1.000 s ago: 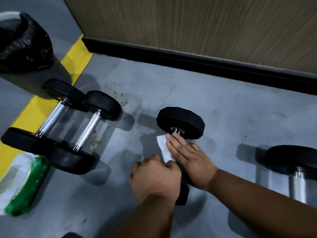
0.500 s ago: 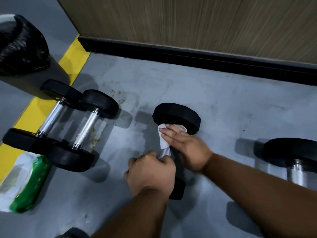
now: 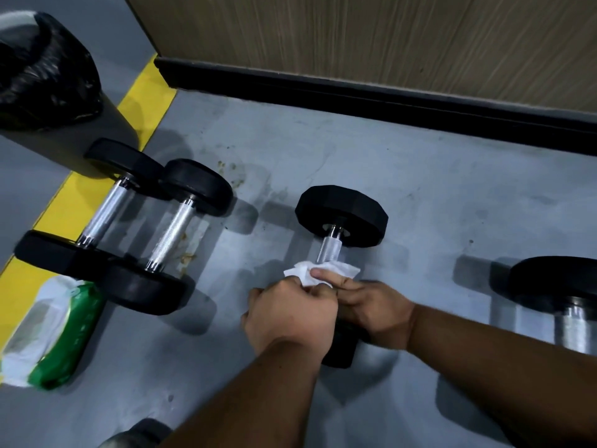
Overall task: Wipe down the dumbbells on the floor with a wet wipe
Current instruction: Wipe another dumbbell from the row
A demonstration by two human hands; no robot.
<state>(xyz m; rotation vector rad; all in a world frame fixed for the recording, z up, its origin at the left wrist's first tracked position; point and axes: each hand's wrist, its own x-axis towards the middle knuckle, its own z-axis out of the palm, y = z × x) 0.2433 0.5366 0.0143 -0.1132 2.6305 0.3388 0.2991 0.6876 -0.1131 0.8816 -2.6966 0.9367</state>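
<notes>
The middle dumbbell (image 3: 341,218) lies on the gray floor (image 3: 420,195). The right hand (image 3: 371,305) curls its fingers round the white wipe (image 3: 318,270) on the bar. The left hand (image 3: 290,315) seems to grip the near end.

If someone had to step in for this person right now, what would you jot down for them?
Left hand: fingers curled round the handle of the middle dumbbell, steadying it near its close end.
Right hand: holds the wet wipe wrapped on the handle, roughly midway along it.
Elsewhere: two dumbbells lie side by side to the left, another dumbbell at the right edge, the wipes pack at lower left.
Done: cannot tell which are already clean.
Left: finish this handle and its black ends, then check the others.
</notes>
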